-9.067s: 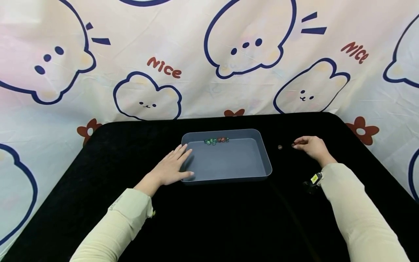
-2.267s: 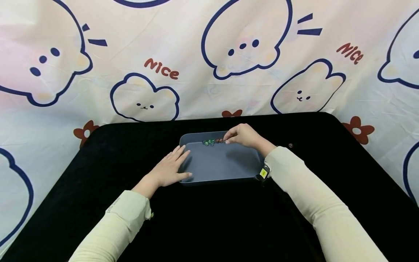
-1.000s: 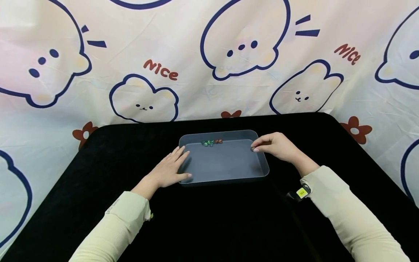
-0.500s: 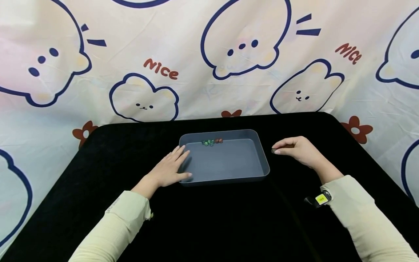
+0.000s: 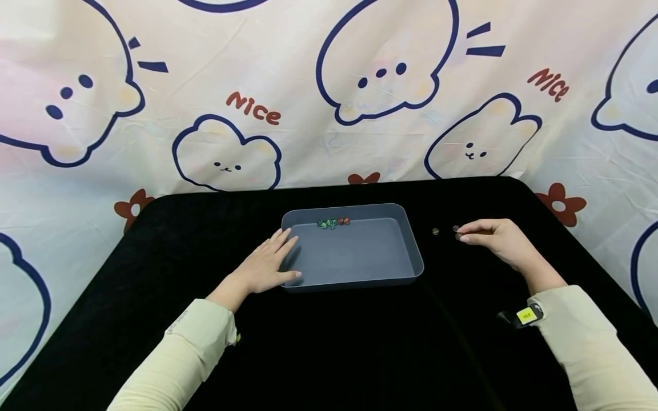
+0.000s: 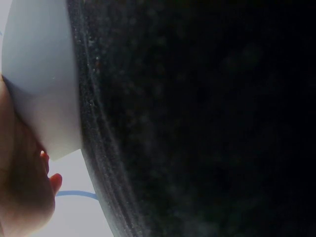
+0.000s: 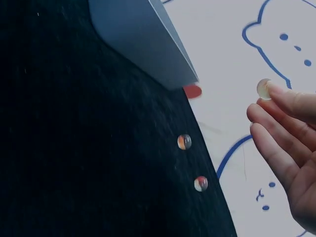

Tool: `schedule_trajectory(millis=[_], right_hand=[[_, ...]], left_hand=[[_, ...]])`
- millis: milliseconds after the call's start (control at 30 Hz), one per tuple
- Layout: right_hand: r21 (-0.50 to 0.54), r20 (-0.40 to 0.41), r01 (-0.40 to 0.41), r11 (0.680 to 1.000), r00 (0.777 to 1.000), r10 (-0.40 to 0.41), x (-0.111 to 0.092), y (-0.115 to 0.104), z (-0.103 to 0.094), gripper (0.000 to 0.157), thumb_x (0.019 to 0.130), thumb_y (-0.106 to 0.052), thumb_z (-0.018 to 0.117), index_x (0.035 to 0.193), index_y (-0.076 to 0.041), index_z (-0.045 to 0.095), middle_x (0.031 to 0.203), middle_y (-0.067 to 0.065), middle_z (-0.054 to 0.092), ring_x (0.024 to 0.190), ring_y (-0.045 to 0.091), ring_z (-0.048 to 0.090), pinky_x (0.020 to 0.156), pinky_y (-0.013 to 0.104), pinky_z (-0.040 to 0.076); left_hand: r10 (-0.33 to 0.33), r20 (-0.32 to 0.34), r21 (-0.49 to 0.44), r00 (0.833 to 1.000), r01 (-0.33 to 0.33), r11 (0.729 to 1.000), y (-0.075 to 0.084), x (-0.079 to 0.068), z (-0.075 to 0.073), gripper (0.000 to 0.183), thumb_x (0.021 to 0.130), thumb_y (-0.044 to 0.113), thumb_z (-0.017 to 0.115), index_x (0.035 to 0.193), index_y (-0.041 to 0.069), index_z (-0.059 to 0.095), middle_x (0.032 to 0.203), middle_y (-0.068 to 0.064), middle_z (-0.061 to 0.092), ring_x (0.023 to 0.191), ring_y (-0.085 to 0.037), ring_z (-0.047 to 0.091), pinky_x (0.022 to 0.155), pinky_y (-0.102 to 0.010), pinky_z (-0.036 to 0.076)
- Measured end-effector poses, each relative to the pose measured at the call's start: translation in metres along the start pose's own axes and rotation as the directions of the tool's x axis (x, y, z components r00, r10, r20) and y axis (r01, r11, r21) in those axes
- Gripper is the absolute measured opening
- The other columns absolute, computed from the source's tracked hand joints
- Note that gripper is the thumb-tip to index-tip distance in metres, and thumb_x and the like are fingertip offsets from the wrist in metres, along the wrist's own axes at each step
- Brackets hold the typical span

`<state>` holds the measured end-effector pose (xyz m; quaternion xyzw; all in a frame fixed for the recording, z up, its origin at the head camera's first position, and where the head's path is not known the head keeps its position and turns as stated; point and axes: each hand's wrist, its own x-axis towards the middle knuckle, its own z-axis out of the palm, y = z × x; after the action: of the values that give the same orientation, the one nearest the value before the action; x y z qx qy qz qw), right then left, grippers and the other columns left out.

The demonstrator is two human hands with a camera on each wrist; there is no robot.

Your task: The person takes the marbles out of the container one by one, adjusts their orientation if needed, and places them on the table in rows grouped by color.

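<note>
My left hand (image 5: 264, 265) lies with fingers spread on the left rim of a grey rectangular tray (image 5: 360, 251). In the left wrist view, part of that hand (image 6: 24, 177) shows against the tray's wall (image 6: 44, 74). Green marbles (image 5: 327, 223) and reddish marbles (image 5: 344, 221) sit together along the tray's far wall. To the right of the tray, my right hand (image 5: 496, 240) pinches a clear glass marble (image 7: 263, 89) between thumb and fingertips, above the black cloth. Two clear marbles with coloured swirls, one (image 7: 184, 142) nearer the tray and another (image 7: 201, 183), lie on the cloth.
Black cloth (image 5: 329, 348) covers the table. Behind it hangs a pale curtain (image 5: 308, 148) printed with cartoon animals. The tray's right wall (image 5: 415, 245) stands between the grouped marbles and those on the cloth.
My right hand has taken a marble from the right end of the tray's group and carried it over the rim to the loose marbles at the right. The left hand has stayed put.
</note>
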<state>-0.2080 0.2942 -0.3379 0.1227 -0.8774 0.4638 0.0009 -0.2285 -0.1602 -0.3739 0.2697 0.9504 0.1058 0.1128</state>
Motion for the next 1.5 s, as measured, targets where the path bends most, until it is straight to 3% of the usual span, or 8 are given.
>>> schedule_trajectory(millis=[167,733,900,1267,1500], right_hand=[[0.010,-0.019,-0.031,0.999,0.999,0.032,-0.003,0.010,-0.006,0.035,0.080,-0.021,0.062,0.100,0.008,0.060,0.087,-0.014,0.060,0.078,0.001,0.054,0.066,0.019,0.046],[0.126,-0.029,-0.160,0.979,0.986,0.165,0.014,0.056,-0.023,0.038,0.081,-0.013,0.061,0.104,0.015,0.053,0.081,-0.016,0.060,0.074,-0.001,0.058,0.066,0.018,0.047],[0.053,-0.038,-0.198,0.979,0.979,0.200,0.019,0.061,-0.029,0.042,0.081,-0.017,0.061,0.105,0.016,0.053,0.082,-0.012,0.060,0.072,-0.001,0.057,0.065,0.019,0.047],[-0.155,-0.049,-0.266,0.952,0.964,0.261,0.030,0.072,-0.032,0.034,0.084,-0.019,0.057,0.103,0.009,0.057,0.088,0.003,0.062,0.066,-0.004,0.054,0.062,0.021,0.047],[-0.305,-0.088,-0.234,0.923,0.972,0.217,0.035,0.074,-0.029,0.033,0.085,-0.024,0.056,0.100,0.004,0.061,0.090,0.014,0.061,0.070,0.017,0.052,0.065,0.036,0.041]], left_hand=[[-0.005,0.005,-0.007,1.000,0.005,1.000,0.000,-0.001,-0.001,0.078,0.082,0.055,0.043,0.139,0.011,0.016,0.144,-0.009,0.003,0.129,-0.024,-0.004,0.101,-0.043,0.007],[-0.010,0.008,-0.010,1.000,0.010,1.000,0.000,0.001,0.000,0.077,0.082,0.055,0.043,0.139,0.011,0.015,0.144,-0.009,0.003,0.129,-0.023,-0.005,0.101,-0.043,0.007],[-0.003,0.001,-0.010,1.000,0.003,1.000,0.001,0.000,-0.001,0.078,0.082,0.055,0.043,0.139,0.010,0.016,0.144,-0.010,0.004,0.129,-0.024,-0.003,0.101,-0.043,0.008],[-0.011,0.009,-0.008,1.000,0.011,1.000,0.000,0.000,-0.001,0.078,0.082,0.054,0.044,0.139,0.011,0.015,0.144,-0.010,0.003,0.129,-0.023,-0.004,0.102,-0.042,0.007],[-0.014,0.009,-0.011,1.000,0.014,1.000,-0.001,0.001,0.000,0.077,0.082,0.055,0.043,0.139,0.011,0.015,0.144,-0.009,0.003,0.129,-0.022,-0.005,0.102,-0.042,0.007]])
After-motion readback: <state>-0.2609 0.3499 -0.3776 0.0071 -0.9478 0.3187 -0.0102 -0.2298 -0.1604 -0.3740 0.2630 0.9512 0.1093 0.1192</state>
